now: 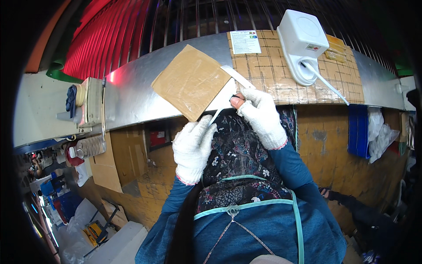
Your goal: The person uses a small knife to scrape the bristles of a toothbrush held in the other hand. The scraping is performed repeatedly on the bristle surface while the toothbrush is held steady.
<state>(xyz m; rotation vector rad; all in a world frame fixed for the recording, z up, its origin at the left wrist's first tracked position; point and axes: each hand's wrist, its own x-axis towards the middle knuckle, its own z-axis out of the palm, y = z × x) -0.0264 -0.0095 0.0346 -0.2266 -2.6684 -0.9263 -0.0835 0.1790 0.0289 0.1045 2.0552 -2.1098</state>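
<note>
My left hand (193,147), in a white knit glove, is closed on a thin white strip (216,115) that slants up toward my right hand. The glove on my right hand (261,115) leaves the thumb tip bare. Its thumb and fingers pinch a small dark piece (234,97), too small to name. A flat white strip (237,77) reaches under or into the right fingers; I cannot tell whether they grip it. Just beyond my left hand, a square brown cardboard sheet (191,81) lies tilted on the metal bench (136,90), its near corner at the edge.
A white plastic dispenser (303,33) with a thin white stick (327,84) in its cup stands on taped cardboard (263,66), beside a printed card (245,42). A clear bottle (90,147) lies at left. A blue bin (358,131) hangs at right.
</note>
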